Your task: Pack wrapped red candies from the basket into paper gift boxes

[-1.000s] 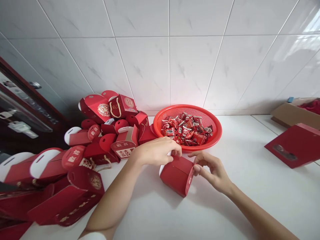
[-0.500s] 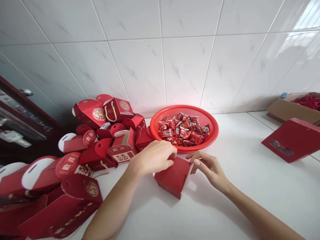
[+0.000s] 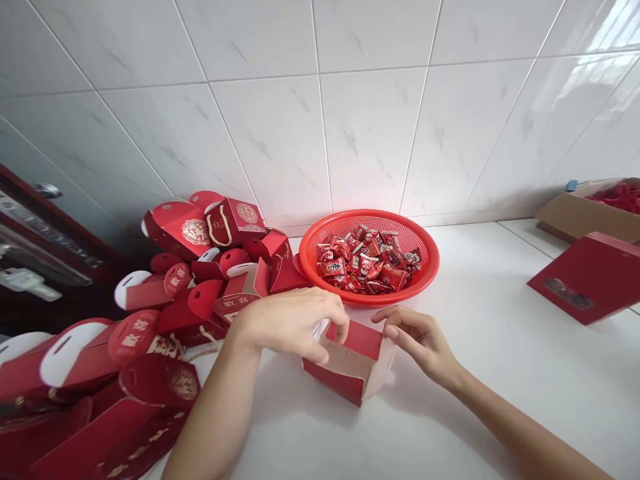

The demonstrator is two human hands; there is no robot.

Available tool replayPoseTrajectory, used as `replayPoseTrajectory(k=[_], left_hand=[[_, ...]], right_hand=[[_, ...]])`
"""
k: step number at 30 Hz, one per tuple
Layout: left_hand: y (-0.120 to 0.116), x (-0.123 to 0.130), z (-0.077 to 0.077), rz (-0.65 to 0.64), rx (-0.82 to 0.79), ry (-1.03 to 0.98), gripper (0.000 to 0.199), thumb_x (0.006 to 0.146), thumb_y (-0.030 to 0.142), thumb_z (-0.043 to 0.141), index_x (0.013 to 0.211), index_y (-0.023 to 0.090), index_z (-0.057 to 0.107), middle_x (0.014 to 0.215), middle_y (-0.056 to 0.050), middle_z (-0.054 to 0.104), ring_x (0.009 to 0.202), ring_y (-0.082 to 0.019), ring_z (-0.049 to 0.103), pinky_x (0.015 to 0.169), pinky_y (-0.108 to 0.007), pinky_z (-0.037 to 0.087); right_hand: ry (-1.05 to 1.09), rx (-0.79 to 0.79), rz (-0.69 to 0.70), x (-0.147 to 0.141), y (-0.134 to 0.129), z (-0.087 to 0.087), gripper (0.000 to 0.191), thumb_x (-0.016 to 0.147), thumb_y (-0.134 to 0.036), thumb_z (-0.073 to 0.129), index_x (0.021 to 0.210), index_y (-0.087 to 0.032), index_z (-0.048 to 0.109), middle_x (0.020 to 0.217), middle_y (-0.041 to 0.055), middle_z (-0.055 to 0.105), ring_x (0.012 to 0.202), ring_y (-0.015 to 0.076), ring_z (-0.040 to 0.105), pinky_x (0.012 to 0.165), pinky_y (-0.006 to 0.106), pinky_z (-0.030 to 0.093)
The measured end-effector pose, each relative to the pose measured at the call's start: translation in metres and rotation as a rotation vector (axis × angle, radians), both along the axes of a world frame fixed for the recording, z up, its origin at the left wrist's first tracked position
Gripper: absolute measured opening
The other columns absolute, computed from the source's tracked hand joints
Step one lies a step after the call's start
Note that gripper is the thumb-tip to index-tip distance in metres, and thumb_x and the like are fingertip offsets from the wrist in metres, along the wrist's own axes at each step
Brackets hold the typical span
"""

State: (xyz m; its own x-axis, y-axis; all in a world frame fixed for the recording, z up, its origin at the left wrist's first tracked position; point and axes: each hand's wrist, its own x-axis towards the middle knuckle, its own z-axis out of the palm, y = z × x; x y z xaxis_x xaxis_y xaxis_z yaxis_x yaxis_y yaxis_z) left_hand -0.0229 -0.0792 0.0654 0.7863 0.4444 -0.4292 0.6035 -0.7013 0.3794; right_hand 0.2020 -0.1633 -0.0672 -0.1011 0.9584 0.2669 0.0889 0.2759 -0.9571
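Note:
In front of me on the white counter stands a small red paper gift box [image 3: 334, 381], its top open and its pale inside showing. My left hand [image 3: 295, 323] arches over the box's left end, thumb and fingers apart, with a white flap partly visible behind them. At the opposite end, my right hand [image 3: 417, 340] pinches the upper edge of the raised end flap between thumb and fingers. Just behind both hands sits a red plastic colander [image 3: 431, 267] with several red-wrapped candies [image 3: 370, 267] in it.
Many red gift boxes [image 3: 187, 310] crowd the left side, some with rope handles. To the right lies a larger red box [image 3: 590, 280] with a clear window, and behind it a cardboard carton [image 3: 565, 213] holding red material. White wall tiles [image 3: 370, 140] rise behind the counter.
The box's red top panel has been lifted open, so the inside now shows. My left hand has shifted slightly left and its fingers have spread; my right hand stays at the right flap.

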Motion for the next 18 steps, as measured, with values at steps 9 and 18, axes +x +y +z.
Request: replayPoseTrajectory(k=[9,18], left_hand=[[-0.0071,0.0040,-0.0092,-0.081,0.091,0.046,0.024,0.079,0.012,0.077,0.098,0.025,0.084,0.143,-0.007,0.064,0.139,-0.028,0.054,0.107,-0.033,0.045],[-0.0050,0.0028,-0.0065,-0.120,0.047,-0.017,0.058,0.073,0.021,0.083,0.130,0.024,0.071,0.129,-0.008,0.068,0.118,-0.030,0.063,0.097,-0.035,0.049]], right_hand=[[-0.034,0.004,-0.014,0.0027,-0.0003,0.0029,0.045,0.093,-0.060,0.067,0.074,-0.020,0.072,0.099,0.0112,0.078,0.069,0.0185,0.070,0.062,0.027,0.060],[-0.027,-0.010,-0.042,0.0066,0.0012,-0.0034,0.042,0.092,-0.060,0.069,0.076,-0.020,0.070,0.096,0.0100,0.076,0.080,0.0224,0.071,0.065,0.028,0.058]])
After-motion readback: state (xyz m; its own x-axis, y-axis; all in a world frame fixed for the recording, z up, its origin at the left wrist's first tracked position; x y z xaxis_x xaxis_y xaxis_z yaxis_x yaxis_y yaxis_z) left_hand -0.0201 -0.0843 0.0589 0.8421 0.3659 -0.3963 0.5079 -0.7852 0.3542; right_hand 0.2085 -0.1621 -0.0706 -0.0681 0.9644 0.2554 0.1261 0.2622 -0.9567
